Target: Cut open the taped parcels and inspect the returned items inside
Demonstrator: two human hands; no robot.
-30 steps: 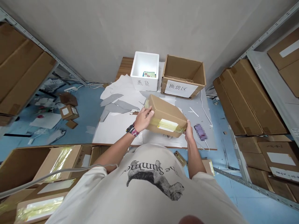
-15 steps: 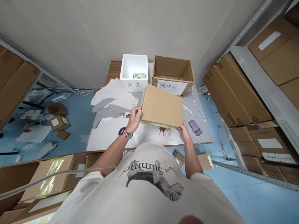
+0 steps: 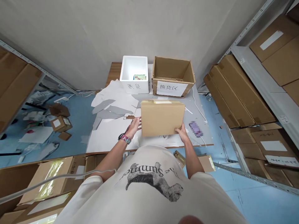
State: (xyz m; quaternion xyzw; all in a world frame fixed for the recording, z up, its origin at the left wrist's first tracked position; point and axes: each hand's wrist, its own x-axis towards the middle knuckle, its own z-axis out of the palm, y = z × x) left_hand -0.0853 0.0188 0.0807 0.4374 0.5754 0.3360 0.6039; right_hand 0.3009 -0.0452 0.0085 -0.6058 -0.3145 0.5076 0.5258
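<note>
Carton (image 3: 162, 118) of taped brown cardboard is held above the table (image 3: 114, 71) between both hands. Left hand (image 3: 133, 128) has fingers spread, pressed against the carton's left side; right hand (image 3: 182, 132) grasps its near lower edge. Beyond stand a white foam box (image 3: 134, 70) and an open cardboard box (image 3: 173, 70), both marked with Chinese characters.

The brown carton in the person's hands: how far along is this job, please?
Done: the carton is closed, with tape on its top edge. In hand: the left hand and right hand hold it from both sides. Left: the cardboard box behind stands open.
</note>
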